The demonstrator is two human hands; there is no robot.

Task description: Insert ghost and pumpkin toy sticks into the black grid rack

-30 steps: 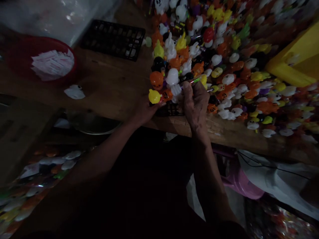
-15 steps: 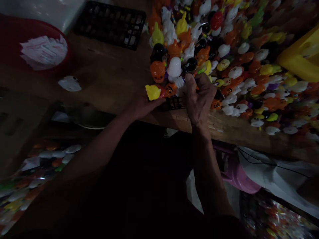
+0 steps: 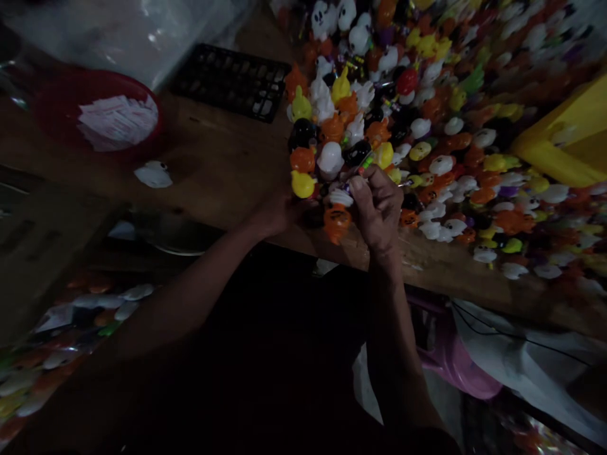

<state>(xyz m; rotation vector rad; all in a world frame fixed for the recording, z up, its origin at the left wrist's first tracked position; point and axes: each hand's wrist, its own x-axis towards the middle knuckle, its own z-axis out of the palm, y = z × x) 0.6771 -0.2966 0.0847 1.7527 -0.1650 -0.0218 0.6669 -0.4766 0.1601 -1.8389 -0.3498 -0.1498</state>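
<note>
My right hand [image 3: 379, 205] is closed in a pinch, thumb against fingers, on a small plastic toy with an orange pumpkin face [image 3: 337, 216]. The toy is smeared by motion and points toward me, with a ribbed white part by my fingertips. Close to its left, my left hand [image 3: 279, 212] reaches under a yellow figure [image 3: 302, 184]; its fingers are hidden in shadow. Beyond both hands, an orange figure [image 3: 302, 160], a white round-headed figure [image 3: 331, 158] and a black figure [image 3: 358, 153] stand packed in rows.
A big heap of colourful figures [image 3: 455, 164] spreads over the right of the wooden table [image 3: 213, 158], beside a yellow container [image 3: 564, 139]. To the left are a black grid tray [image 3: 227, 82], a red bowl [image 3: 57, 107] of paper slips and a lone white figure [image 3: 153, 174].
The pumpkin-faced toy has come toward me in my right hand. The yellow figure tipped out beside my left hand is now in line with the rows. The camera view has shifted.
</note>
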